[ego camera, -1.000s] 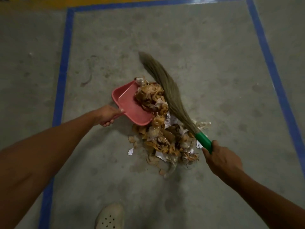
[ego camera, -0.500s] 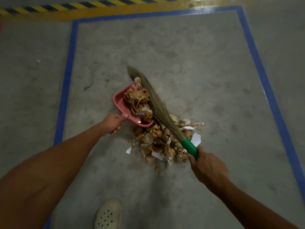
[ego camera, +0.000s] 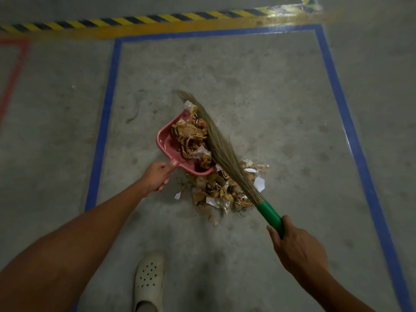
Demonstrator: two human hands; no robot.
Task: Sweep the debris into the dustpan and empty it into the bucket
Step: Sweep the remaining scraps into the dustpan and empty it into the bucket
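A pink dustpan (ego camera: 166,140) lies on the concrete floor, its mouth facing right and partly filled with brown scraps. My left hand (ego camera: 156,176) grips its handle from the lower left. My right hand (ego camera: 297,244) grips the green handle of a grass broom (ego camera: 221,149). The bristles lie across the dustpan's open side and press against the scraps inside. A pile of debris (ego camera: 222,188), brown scraps and white paper bits, sits on the floor just below and right of the dustpan. No bucket is in view.
Blue tape (ego camera: 105,109) frames the floor patch around the work. A yellow and black hazard stripe (ego camera: 135,20) runs along the far edge, with red tape (ego camera: 13,75) at far left. My foot in a white clog (ego camera: 149,282) stands near the bottom.
The broom swept left, pushing more scraps into the dustpan, and now lies against its mouth. The view tilted up, bringing the hazard stripe and red tape into sight.
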